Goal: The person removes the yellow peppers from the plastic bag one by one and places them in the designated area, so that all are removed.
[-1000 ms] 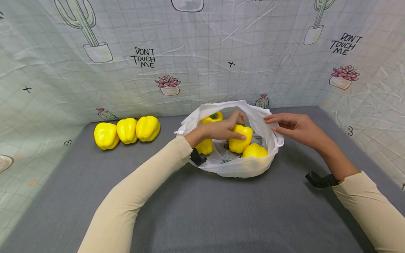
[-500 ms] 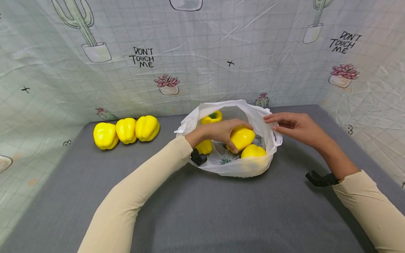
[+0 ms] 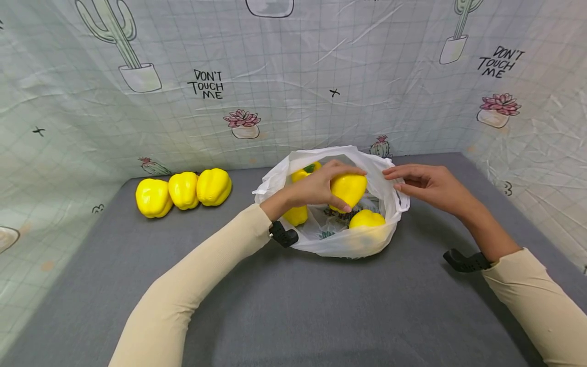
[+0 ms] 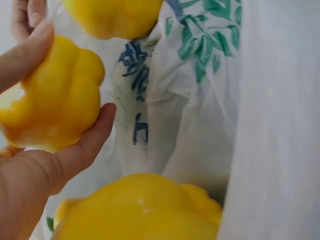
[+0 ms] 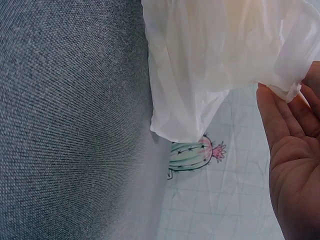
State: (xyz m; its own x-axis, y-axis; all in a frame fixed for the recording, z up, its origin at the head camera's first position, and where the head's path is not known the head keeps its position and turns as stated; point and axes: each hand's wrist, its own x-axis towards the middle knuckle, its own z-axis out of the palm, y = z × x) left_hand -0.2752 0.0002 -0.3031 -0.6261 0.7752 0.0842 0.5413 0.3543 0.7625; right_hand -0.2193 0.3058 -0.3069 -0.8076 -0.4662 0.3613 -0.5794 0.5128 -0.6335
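Observation:
A white plastic bag (image 3: 335,242) lies open on the grey table (image 3: 293,306). My left hand (image 3: 354,191) reaches into it and grips a yellow bell pepper (image 3: 345,185), held up just above the other peppers. The left wrist view shows thumb and fingers wrapped round this pepper (image 4: 55,100). Three more yellow peppers rest inside the bag: (image 3: 367,219), (image 3: 297,214) and one with a green stem (image 3: 303,173). My right hand (image 3: 391,179) pinches the bag's right rim and holds it up; the right wrist view shows the rim (image 5: 280,87) against my fingers (image 5: 272,120).
Three yellow peppers (image 3: 183,190) sit in a row at the table's back left. A cactus-print sheet (image 3: 293,92) walls the table at the back and on both sides. Grey table surface stretches in front of the bag.
My left hand has lifted the gripped pepper up and slightly back inside the bag, turning it. The right hand has stayed on the bag's rim.

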